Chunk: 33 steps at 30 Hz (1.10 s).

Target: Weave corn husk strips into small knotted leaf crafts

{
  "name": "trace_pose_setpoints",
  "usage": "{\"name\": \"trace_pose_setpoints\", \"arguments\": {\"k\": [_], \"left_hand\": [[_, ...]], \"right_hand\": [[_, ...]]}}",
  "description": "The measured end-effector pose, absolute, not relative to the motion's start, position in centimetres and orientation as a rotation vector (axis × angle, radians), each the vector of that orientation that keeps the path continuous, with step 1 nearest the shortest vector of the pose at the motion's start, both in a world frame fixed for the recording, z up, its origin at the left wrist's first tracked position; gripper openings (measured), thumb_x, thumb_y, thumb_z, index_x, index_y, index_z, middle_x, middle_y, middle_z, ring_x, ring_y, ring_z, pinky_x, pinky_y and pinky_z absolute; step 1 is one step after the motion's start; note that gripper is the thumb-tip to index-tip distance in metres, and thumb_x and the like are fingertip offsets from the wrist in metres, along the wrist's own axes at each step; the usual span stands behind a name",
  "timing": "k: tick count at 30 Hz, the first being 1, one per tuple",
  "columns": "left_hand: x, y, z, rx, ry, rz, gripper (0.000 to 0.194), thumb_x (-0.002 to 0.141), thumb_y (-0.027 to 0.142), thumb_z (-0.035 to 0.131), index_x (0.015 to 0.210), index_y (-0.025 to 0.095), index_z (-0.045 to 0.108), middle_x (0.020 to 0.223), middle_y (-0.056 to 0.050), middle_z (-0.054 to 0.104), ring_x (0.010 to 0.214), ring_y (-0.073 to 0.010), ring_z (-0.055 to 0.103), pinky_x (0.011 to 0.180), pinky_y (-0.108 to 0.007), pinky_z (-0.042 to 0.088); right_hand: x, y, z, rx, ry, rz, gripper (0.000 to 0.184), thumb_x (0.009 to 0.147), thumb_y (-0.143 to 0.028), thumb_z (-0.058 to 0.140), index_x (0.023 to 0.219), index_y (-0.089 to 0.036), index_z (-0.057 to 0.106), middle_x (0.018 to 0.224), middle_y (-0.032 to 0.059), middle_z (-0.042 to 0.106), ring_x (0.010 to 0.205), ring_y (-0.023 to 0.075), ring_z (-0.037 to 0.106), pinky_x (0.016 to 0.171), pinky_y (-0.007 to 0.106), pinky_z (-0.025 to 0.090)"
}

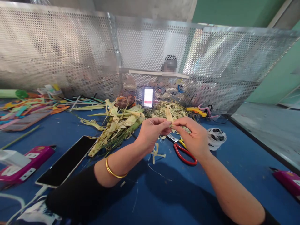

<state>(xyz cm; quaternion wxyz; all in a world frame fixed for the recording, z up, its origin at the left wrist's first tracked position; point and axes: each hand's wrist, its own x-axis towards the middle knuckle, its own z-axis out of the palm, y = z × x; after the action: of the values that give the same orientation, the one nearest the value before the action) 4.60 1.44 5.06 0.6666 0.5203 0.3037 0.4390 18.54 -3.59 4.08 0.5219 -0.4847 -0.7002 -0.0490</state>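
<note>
A perforated metal screen [145, 40] edges the blue tabletop [253, 170].

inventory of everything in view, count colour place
table: 1, blue, foreground
husk bundle: 1, green and straw, left of centre
husk cross: 1, pale, centre
shavings: 1 heap, straw, beyond centre
scissors: 1 pair, red and yellow handles, centre
yellow handle: 1, yellow, right of centre
plastic bundle: 1, white and black, right
checked pouch: 1, brown, upper centre
lit screen: 1, white, upper centre
phone: 1, black screen, left
power strips: 2, magenta, both edges
coloured strips: many, mixed, far left
mesh screen: 1, silver, across the back
husk strip: 1, pale yellow, centre, held
bangle: 1, gold, left of centre
left hand: 1, bare, centre
right hand: 1, bare, centre
</note>
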Motion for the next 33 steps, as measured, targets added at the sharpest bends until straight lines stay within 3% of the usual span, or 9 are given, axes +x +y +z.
{"name": "trace_pose_setpoints", "arguments": {"k": [8,14,22,27,33], "left_hand": [[4.9,1.1,4.7,1.240,0.581,1.093,0.011,0.066,0.019,0.069,0.063,0.015,0.059,0.059,0.003,0.059,0.058,-0.0072,0.055,0.067,-0.023,0.049],[4.9,1.3,4.0,1.381,0.519,1.160,0.012,0.069,0.026,0.068,0.067,0.015,0.063,0.066,-0.001,0.064,0.065,-0.0104,0.059,0.069,-0.025,0.050],[4.8,1.1,4.1,1.359,0.522,1.138,0.013,0.065,0.027,0.072,0.066,0.015,0.066,0.063,-0.001,0.064,0.061,-0.0103,0.058,0.066,-0.025,0.050],[4.8,1.5,4.3,1.237,0.574,1.019,0.015,0.064,0.026,0.073,0.061,0.015,0.064,0.057,0.000,0.061,0.057,-0.0098,0.058,0.066,-0.027,0.049],[4.7,1.5,4.7,1.199,0.599,0.997,0.013,0.066,0.025,0.071,0.060,0.015,0.064,0.058,-0.002,0.062,0.057,-0.0099,0.057,0.065,-0.028,0.048]], "right_hand": [[18.3,-3.6,4.1,-1.183,-1.645,-0.083,0.010,0.083,-0.019,0.056,0.075,-0.022,0.061,0.076,0.0002,0.063,0.072,0.0152,0.058,0.068,0.029,0.045],[17.9,-3.9,4.7,-1.272,-1.494,-0.022,0.008,0.079,-0.022,0.060,0.071,-0.021,0.060,0.069,-0.0007,0.063,0.064,0.0144,0.057,0.063,0.028,0.046],[18.2,-3.7,4.3,-1.279,-1.429,0.032,0.011,0.075,-0.018,0.064,0.079,-0.021,0.054,0.072,-0.0020,0.061,0.068,0.0133,0.059,0.064,0.027,0.046],[18.6,-3.7,4.4,-1.222,-1.553,-0.029,0.010,0.077,-0.017,0.062,0.071,-0.021,0.055,0.066,-0.0035,0.059,0.063,0.0116,0.055,0.062,0.025,0.044],[19.1,-3.7,4.5,-1.173,-1.662,-0.064,0.009,0.083,-0.018,0.057,0.078,-0.023,0.063,0.076,-0.0016,0.065,0.069,0.0133,0.059,0.065,0.027,0.045]]}}
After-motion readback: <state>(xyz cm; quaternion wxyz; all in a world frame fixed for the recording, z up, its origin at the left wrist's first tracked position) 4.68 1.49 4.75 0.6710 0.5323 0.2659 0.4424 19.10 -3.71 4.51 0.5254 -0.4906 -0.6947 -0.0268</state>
